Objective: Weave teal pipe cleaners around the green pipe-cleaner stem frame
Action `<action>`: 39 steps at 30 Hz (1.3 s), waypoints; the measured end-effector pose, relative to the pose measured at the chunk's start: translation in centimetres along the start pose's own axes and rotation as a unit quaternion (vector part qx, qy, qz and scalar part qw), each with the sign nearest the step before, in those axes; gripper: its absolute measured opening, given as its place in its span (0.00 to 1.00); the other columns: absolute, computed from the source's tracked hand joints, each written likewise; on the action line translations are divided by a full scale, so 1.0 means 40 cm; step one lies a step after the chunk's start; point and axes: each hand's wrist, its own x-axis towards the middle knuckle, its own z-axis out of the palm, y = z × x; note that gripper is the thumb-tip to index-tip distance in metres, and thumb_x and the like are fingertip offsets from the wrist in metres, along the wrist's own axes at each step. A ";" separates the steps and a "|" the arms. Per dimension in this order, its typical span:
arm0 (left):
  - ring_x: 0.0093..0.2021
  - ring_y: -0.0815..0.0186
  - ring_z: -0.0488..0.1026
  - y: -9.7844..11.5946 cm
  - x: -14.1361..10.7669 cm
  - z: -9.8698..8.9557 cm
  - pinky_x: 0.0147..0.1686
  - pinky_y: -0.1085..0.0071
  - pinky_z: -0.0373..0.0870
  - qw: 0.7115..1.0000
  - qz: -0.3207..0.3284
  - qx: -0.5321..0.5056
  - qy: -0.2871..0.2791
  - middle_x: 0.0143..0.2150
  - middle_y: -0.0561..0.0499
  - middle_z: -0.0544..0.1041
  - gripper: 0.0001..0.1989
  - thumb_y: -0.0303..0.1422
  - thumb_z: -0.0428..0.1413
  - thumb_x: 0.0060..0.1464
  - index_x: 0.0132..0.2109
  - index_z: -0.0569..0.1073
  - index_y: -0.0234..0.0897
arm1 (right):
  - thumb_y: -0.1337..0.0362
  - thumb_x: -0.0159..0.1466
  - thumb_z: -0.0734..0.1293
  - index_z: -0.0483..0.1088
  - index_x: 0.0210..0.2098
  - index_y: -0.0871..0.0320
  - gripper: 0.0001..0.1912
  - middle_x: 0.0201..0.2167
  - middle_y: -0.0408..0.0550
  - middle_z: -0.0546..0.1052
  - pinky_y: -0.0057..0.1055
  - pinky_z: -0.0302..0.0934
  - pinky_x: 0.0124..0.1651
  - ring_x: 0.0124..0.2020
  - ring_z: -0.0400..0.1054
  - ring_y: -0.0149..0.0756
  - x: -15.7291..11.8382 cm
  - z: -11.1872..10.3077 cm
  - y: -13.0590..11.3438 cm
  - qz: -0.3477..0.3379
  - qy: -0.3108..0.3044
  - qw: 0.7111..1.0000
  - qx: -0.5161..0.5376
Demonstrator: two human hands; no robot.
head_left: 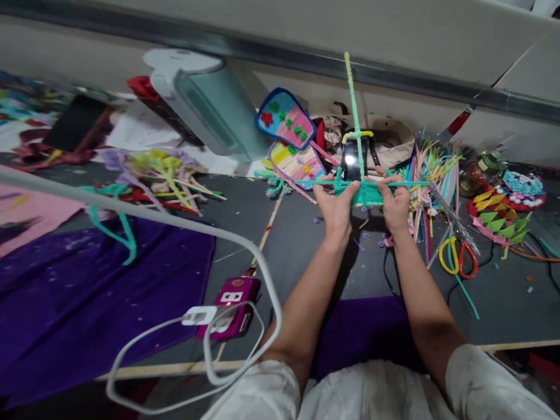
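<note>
Green panel (371,196) in the head view, over the grey table (516,297), spans the left hand (335,204) and right hand (396,205), both nearly closed, thumbs and fingers pinching its upper edge; it looks light, fuzzy and bendable, best gripped gently at the corners.

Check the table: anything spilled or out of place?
Minor mess: small purple bits lie strewn on the table near the left hand and right hand, like dropped scraps; the white cable loops untidily across the power strip. No damage evident.
</note>
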 end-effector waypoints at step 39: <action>0.25 0.68 0.75 0.030 0.002 -0.003 0.30 0.71 0.75 0.987 -0.103 -0.014 -0.120 0.25 0.51 0.79 0.10 0.33 0.70 0.33 0.25 0.79 0.36 | 0.57 0.44 0.80 0.69 0.37 0.56 0.25 0.27 0.36 0.77 0.29 0.69 0.37 0.28 0.72 0.29 -0.006 0.010 0.019 0.242 0.080 0.952 0.171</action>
